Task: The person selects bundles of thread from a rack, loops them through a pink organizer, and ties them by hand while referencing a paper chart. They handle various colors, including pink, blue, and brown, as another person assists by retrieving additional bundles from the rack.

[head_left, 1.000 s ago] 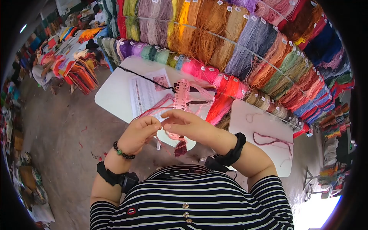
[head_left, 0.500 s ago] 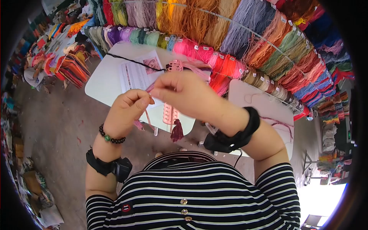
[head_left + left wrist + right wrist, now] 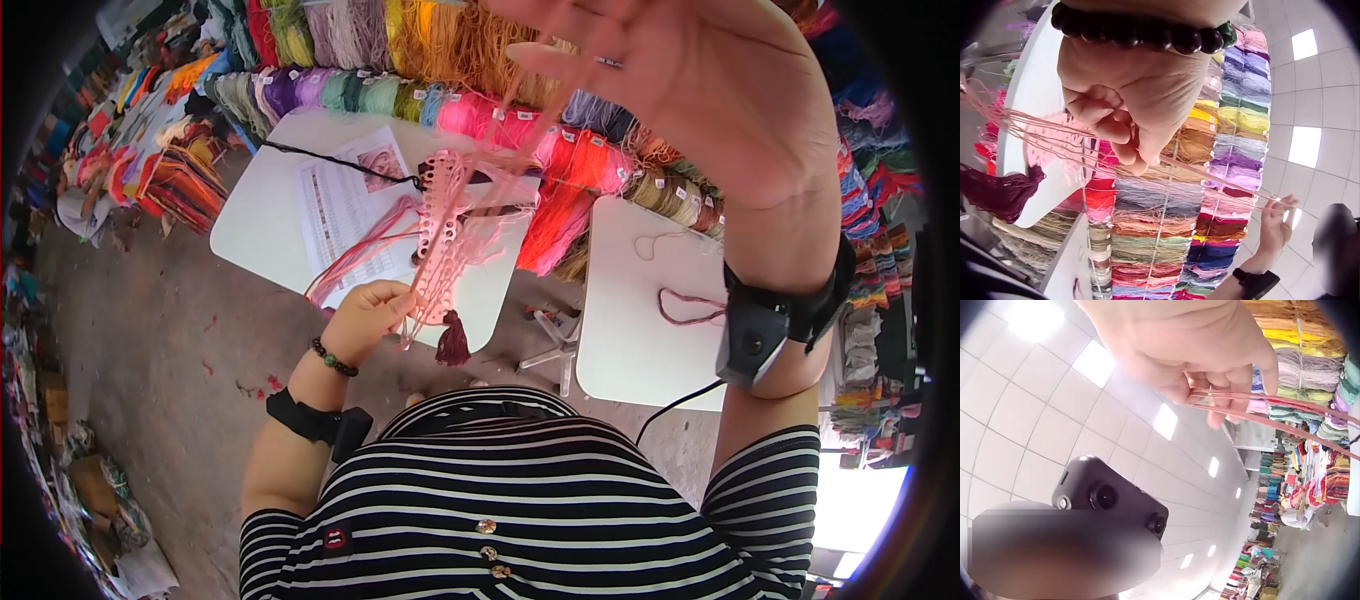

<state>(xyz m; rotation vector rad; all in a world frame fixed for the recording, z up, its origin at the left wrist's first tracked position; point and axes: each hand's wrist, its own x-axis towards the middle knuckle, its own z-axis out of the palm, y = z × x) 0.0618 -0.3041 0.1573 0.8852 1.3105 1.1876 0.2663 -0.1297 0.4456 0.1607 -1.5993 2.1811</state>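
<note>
Low over the near edge of the white table [image 3: 255,225], my left hand [image 3: 372,308] pinches a bunch of pink threads [image 3: 1210,178] between thumb and curled fingers. Those threads stretch up to my right hand [image 3: 700,95], which is raised high in front of the head camera. In the right wrist view, thumb and fingers pinch the upper end of the taut strands [image 3: 1272,422]. Beside the left hand lies a pink board with rows of holes [image 3: 437,210], more pink threads hanging from it. A maroon tassel [image 3: 453,340] hangs at its near end.
A printed sheet [image 3: 335,215] lies left of the board, with a black cord [image 3: 335,158] across the table's far side. The second white table [image 3: 630,340] carries a loop of mauve thread [image 3: 690,318]. Behind both, racks hold colourful skeins [image 3: 590,160].
Both hands were close together over the board. My right hand has swung up and to the right, drawing the pink threads out long, while my left stays low, still pinching.
</note>
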